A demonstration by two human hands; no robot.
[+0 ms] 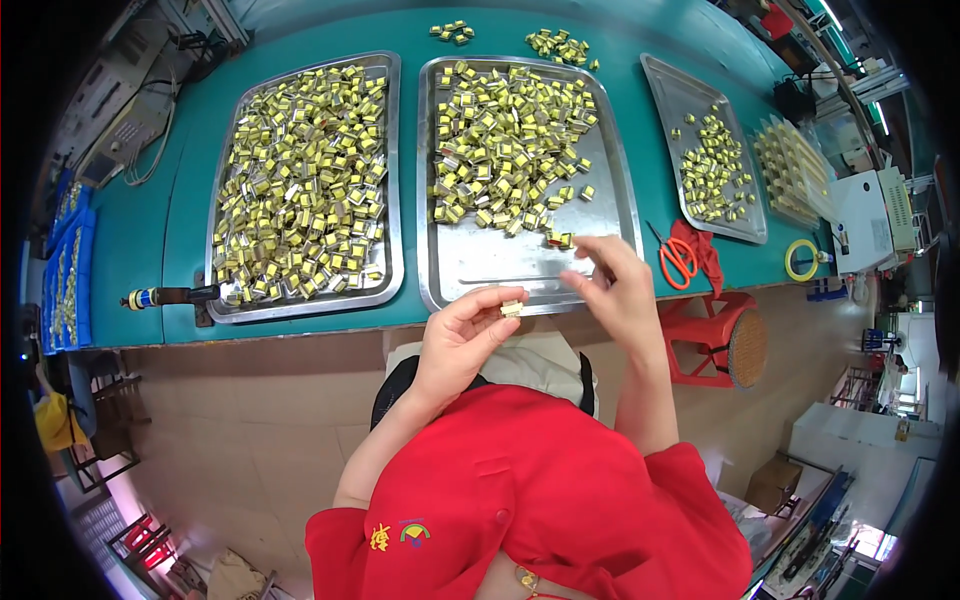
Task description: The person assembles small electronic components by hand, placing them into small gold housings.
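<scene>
My left hand [465,335] pinches a small yellow-wrapped transformer [512,309] between thumb and fingertips, just in front of the table edge. My right hand [622,290] hovers over the near right corner of the middle metal tray [480,262], thumb and forefinger apart, holding nothing that I can see. Beside its fingertips another transformer [560,240] lies in the tray, apart from the heap. That heap of transformers [505,140] covers the tray's far and left parts; bare metal shows nearer me.
To the left stands a fuller metal tray [397,200] of transformers, beside a screwdriver-like tool [170,297]. On the right are orange-handled scissors [679,262], a red cloth [703,255], a third tray [668,110] and a yellow tape roll [801,260]. A red stool [700,340] stands below.
</scene>
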